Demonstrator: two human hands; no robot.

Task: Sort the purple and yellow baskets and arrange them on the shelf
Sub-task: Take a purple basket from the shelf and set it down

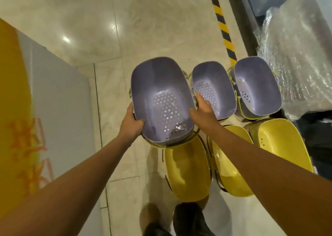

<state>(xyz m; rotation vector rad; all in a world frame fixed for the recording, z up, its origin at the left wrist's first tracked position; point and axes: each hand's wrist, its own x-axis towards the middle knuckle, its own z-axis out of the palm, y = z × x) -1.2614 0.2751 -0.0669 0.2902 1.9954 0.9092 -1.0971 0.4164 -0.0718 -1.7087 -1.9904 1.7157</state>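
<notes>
While the large purple basket point(161, 99) sits at the centre of the frame, apparently lifted clear of the tiled floor point(86, 20), the left hand point(132, 123) clamps its near-left rim with the thumb inside and the fingers curled beneath. The right hand point(203, 108) closes over the right rim, though how far its fingers wrap cannot be seen.

Gripping opposite rims suits the carry. The basket is best kept level and raised straight up, so that its loose yellow-green handle point(170, 145), which hangs under the near edge, does not hook the yellow basket point(186, 169) just below it.

Right of centre stand a second purple basket point(213, 90), touching the right hand's side, and a third purple basket point(256, 86). Two more yellow baskets point(231, 160) point(283, 142) fill the lower right. No shelf is in view.

Likely obstructions are the baskets crowded near the person's shoes point(190, 219) at bottom centre and the grey-and-yellow panel point(53, 101) along the left edge. A bubble-wrapped bundle point(296, 56) lies at upper right, beside a black-and-yellow hazard strip point(222, 25).
</notes>
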